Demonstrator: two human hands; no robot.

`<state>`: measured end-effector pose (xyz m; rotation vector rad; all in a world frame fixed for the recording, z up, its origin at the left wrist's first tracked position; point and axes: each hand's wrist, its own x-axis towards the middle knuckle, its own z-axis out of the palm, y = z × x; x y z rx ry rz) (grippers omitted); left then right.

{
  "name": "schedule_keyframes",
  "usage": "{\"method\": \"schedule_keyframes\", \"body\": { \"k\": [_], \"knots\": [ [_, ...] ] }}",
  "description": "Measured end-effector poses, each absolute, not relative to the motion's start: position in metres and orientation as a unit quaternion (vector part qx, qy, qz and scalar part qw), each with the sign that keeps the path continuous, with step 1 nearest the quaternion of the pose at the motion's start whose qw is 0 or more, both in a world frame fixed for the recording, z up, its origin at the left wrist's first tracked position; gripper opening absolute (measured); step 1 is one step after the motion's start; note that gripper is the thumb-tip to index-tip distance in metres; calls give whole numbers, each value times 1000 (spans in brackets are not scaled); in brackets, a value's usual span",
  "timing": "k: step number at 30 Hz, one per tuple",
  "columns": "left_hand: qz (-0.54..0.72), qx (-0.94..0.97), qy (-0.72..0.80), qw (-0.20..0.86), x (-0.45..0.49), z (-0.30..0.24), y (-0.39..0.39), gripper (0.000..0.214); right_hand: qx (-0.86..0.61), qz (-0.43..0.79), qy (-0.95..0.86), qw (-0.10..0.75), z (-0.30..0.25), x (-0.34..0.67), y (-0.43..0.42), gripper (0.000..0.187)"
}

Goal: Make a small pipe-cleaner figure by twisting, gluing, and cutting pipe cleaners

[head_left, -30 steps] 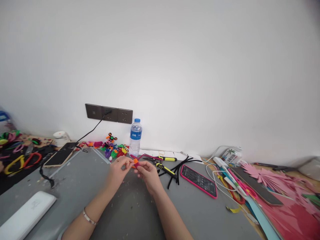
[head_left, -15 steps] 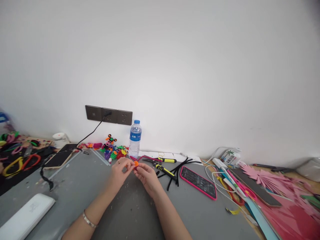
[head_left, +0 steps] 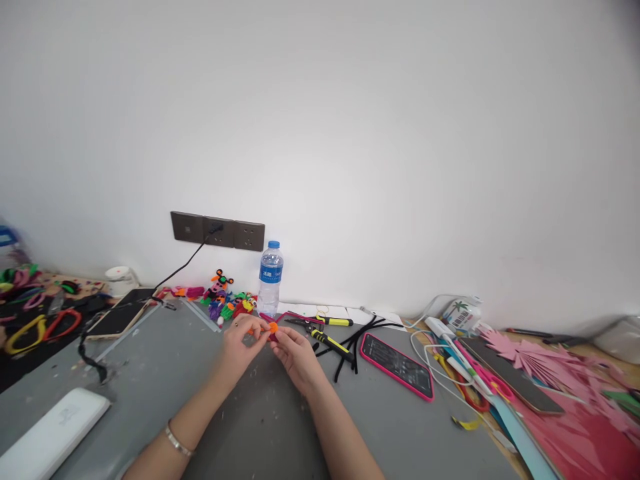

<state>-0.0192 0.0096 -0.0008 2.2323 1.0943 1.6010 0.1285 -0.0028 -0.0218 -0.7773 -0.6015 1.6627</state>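
Observation:
A small fuzzy piece of orange pipe cleaner (head_left: 273,327), with dark magenta fuzz just below it, sits between my two hands above the grey table. My left hand (head_left: 243,341) pinches it from the left with thumb and forefinger; a bit of orange also shows at those fingertips. From the other side, my right hand (head_left: 296,352) is closed on the same piece. Magenta pipe cleaner (head_left: 300,316) stretches out behind the fingers. Close to my right hand lie yellow-and-black pliers (head_left: 333,343) and several black pipe cleaners (head_left: 361,333).
A water bottle (head_left: 271,280) stands behind my hands by the wall. Colourful pipe-cleaner figures (head_left: 233,303) are left of it. A pink-cased phone (head_left: 397,366) lies to the right, a white power bank (head_left: 55,433) at front left. Paper and scissors crowd the right edge.
My left fingers have shifted slightly and bent more, and orange now shows on their left side too. My right hand has stayed almost in place.

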Motion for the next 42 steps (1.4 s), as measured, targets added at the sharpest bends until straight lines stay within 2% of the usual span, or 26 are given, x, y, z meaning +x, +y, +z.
{"method": "schedule_keyframes", "body": {
  "k": [42],
  "knots": [
    [554, 724, 376, 166, -13, 4, 4, 13, -326, 717, -235, 570, -21, 127, -4, 29]
  ]
}}
